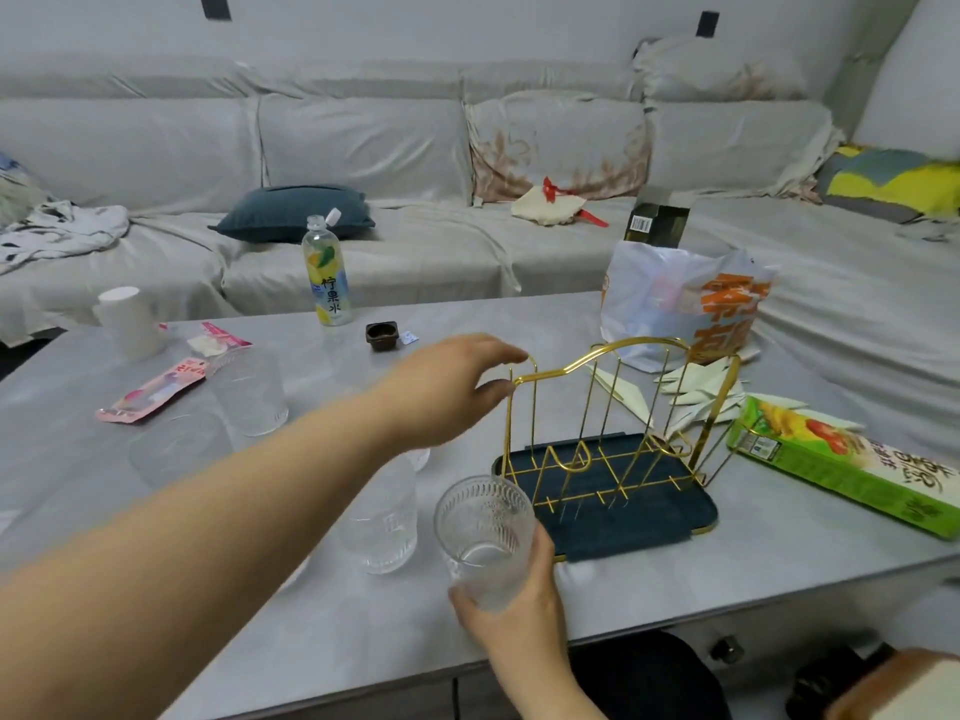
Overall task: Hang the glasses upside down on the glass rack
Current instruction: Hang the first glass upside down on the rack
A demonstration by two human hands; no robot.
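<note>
A gold wire glass rack [618, 356] stands on a dark blue tray [639, 522] right of the table's middle; no glass hangs on it. My left hand [447, 387] reaches to the rack's upper left corner, fingers apart, thumb tip right by the wire. My right hand [511, 610] holds a ribbed clear glass [485, 532] upright, mouth up, just in front of the tray's left corner. More clear glasses stand on the table: one [382, 517] under my left forearm, one [249, 392] farther left and another [176, 449] near it.
On the grey table [753, 553] are a lemon-water bottle [327, 272], a white cup [130, 319], pink packets [156, 392], a small dark dish [382, 335], a plastic bag [685, 304], folded white paper [701, 392] and a green box [841, 465]. A grey sofa [415, 148] runs behind.
</note>
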